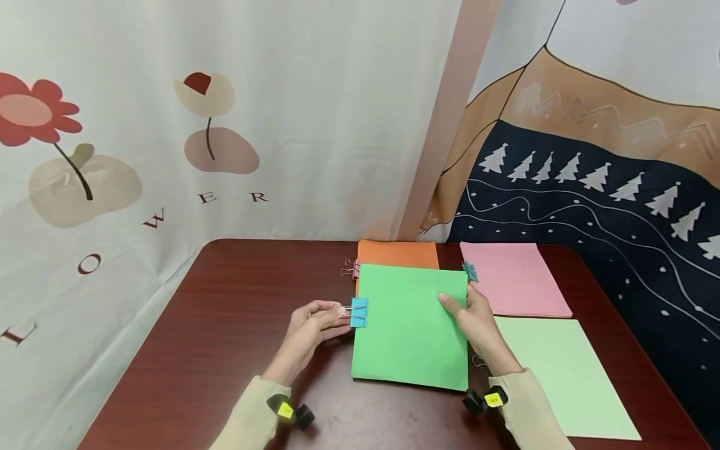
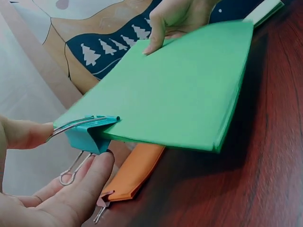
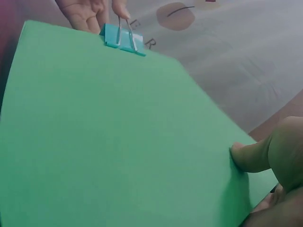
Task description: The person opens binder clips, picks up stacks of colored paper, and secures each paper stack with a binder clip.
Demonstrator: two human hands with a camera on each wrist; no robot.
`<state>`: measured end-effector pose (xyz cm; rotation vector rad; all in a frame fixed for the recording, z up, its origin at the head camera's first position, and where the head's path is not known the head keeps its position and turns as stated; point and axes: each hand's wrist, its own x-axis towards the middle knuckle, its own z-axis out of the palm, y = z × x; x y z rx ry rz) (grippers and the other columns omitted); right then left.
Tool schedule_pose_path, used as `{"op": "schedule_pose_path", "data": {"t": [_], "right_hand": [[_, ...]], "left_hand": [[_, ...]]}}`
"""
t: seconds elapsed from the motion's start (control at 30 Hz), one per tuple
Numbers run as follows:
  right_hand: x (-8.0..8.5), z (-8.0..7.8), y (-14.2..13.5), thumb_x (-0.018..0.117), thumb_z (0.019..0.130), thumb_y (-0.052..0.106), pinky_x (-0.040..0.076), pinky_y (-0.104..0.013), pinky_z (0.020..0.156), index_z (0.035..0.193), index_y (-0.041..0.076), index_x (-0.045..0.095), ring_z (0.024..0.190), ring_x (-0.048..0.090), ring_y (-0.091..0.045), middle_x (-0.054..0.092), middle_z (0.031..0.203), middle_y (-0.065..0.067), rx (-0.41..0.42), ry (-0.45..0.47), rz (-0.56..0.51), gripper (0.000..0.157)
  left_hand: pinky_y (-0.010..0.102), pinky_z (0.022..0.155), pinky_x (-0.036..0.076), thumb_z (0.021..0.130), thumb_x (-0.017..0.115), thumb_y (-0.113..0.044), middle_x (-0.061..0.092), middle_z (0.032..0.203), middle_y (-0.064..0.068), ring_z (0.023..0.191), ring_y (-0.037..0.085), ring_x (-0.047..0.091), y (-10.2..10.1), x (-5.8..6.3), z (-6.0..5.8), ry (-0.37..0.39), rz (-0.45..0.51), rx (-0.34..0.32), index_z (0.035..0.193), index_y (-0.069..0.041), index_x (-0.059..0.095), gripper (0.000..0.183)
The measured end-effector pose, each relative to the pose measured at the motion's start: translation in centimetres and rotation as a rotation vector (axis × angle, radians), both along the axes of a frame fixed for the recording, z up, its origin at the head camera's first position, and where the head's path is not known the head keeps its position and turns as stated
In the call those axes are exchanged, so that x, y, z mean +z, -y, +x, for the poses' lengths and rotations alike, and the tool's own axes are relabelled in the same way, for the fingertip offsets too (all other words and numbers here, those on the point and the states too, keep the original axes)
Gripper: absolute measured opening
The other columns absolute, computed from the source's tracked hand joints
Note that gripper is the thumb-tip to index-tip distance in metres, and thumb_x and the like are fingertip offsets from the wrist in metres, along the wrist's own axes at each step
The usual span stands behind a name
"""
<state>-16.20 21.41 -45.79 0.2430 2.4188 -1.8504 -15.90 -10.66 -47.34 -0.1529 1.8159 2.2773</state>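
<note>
A stack of bright green paper (image 1: 413,331) is held up over the table, tilted in the left wrist view. My right hand (image 1: 479,322) grips its right edge, thumb (image 3: 251,157) on top and fingers beneath. On the left edge sits a blue binder clip (image 1: 359,312), biting the sheets. My left hand (image 1: 314,334) pinches this clip by its wire handles. In the left wrist view the thumb (image 2: 31,135) presses the upper handle (image 2: 78,124), while a fingertip touches the clip's underside near the lower handle (image 2: 71,172).
Behind lies orange paper (image 1: 398,253) with a pink binder clip (image 1: 355,269) on its left edge. To the right are pink paper (image 1: 516,279), with a teal binder clip (image 1: 470,271) at its left, and pale green paper (image 1: 568,375). All rest on a dark red-brown table (image 1: 225,312).
</note>
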Motion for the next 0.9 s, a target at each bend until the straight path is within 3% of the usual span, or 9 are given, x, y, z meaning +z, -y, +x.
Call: {"op": "schedule_pose_path", "data": {"t": [0.23, 0.43, 0.63, 0.9], "right_hand": [[-0.6, 0.1, 0.8, 0.063, 0.104, 0.029, 0.055, -0.032, 0.081, 0.142, 0.011, 0.052, 0.096, 0.068, -0.022, 0.065, 0.128, -0.018, 0.06, -0.011, 0.067, 0.044], [-0.7, 0.4, 0.7, 0.063, 0.103, 0.027, 0.053, -0.032, 0.081, 0.139, 0.007, 0.054, 0.098, 0.066, -0.022, 0.066, 0.126, -0.018, 0.095, 0.007, 0.15, 0.043], [-1.0, 0.8, 0.4, 0.064, 0.102, 0.022, 0.054, -0.047, 0.097, 0.142, 0.003, 0.052, 0.115, 0.065, -0.03, 0.063, 0.135, -0.02, 0.148, -0.006, 0.219, 0.045], [-1.7, 1.5, 0.0, 0.063, 0.103, 0.023, 0.05, -0.053, 0.106, 0.15, 0.003, 0.046, 0.13, 0.058, -0.036, 0.059, 0.144, -0.019, 0.195, 0.026, 0.283, 0.054]], "left_hand": [[0.042, 0.086, 0.063, 0.088, 0.079, -0.011, 0.076, 0.101, 0.019, 0.089, 0.029, 0.077, 1.4, -0.4, 0.5, 0.05, -0.095, -0.018, 0.114, 0.007, 0.06, 0.037], [0.04, 0.082, 0.064, 0.087, 0.083, -0.02, 0.076, 0.098, 0.021, 0.086, 0.03, 0.078, 1.7, -0.4, 1.1, 0.048, -0.217, -0.075, 0.11, 0.006, 0.059, 0.043], [0.039, 0.079, 0.065, 0.088, 0.082, -0.031, 0.077, 0.099, 0.02, 0.082, 0.031, 0.078, 1.9, -0.2, 1.8, 0.004, -0.399, -0.147, 0.105, 0.004, 0.061, 0.044], [0.037, 0.072, 0.065, 0.087, 0.083, -0.036, 0.077, 0.086, 0.013, 0.074, 0.026, 0.077, 1.7, -0.4, 2.5, 0.003, -0.492, -0.18, 0.1, 0.002, 0.065, 0.044]]}}
